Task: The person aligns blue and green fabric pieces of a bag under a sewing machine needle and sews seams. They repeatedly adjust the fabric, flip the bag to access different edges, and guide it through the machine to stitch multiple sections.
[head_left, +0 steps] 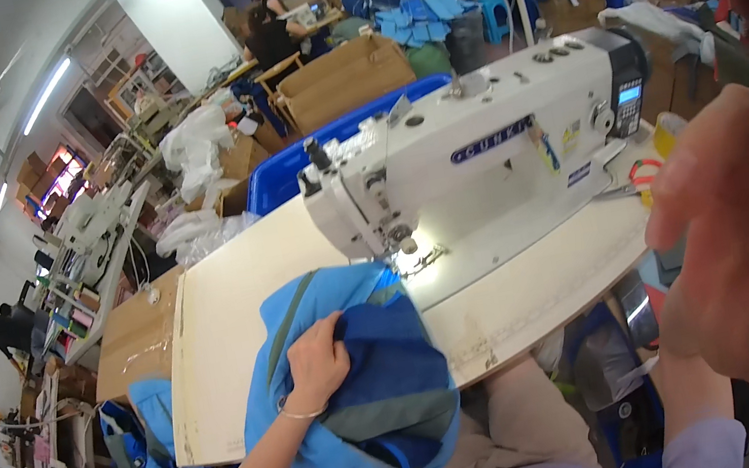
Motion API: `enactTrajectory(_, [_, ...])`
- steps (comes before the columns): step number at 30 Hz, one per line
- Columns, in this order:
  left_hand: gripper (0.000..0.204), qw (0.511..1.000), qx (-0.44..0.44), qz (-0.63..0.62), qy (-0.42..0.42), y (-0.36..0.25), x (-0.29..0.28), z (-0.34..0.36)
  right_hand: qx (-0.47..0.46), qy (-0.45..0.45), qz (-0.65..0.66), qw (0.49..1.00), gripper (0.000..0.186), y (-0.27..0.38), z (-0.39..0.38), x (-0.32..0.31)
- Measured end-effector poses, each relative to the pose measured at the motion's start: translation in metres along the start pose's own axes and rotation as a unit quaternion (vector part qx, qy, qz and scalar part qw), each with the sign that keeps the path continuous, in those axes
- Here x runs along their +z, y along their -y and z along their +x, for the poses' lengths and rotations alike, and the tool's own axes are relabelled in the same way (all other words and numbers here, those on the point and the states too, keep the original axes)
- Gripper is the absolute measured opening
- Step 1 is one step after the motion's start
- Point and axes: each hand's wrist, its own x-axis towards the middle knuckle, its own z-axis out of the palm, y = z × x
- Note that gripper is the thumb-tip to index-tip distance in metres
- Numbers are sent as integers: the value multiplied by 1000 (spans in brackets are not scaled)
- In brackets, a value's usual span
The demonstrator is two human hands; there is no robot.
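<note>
A bundle of sewn fabric [372, 360] in light blue, dark blue and grey-green lies over the front edge of the sewing table and hangs toward my lap. My left hand [317, 364], with a bangle at the wrist, has its fingers closed on the dark blue part. The fabric's far edge reaches close to the needle area of a white sewing machine [479, 145], whose lamp lights the plate. My right hand [736, 240] is raised very near the camera at the right, large and blurred, away from the fabric. Its fingertips are not clear.
Red-handled scissors [640, 177] and a yellow roll [669, 130] lie at the table's right end. Behind the machine stand a blue bin [271, 187] and a large cardboard box [347, 78]. More blue fabric [170, 450] hangs at the left. People work at far tables.
</note>
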Motion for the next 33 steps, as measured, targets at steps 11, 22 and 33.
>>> enactTrajectory(11, [41, 1000, -24, -1, 7, -1, 0, -6, 25, -2, -5, 1000, 75, 27, 10, -23])
enactTrajectory(22, [41, 997, 30, 49, -57, -2, 5, -8, 82, 22, 0, 996, 72, 43, 30, -23])
enactTrajectory(33, [41, 1000, -1, 8, -27, 5, 2, -8, 178, 90, 9, 980, 78, 64, 51, -1])
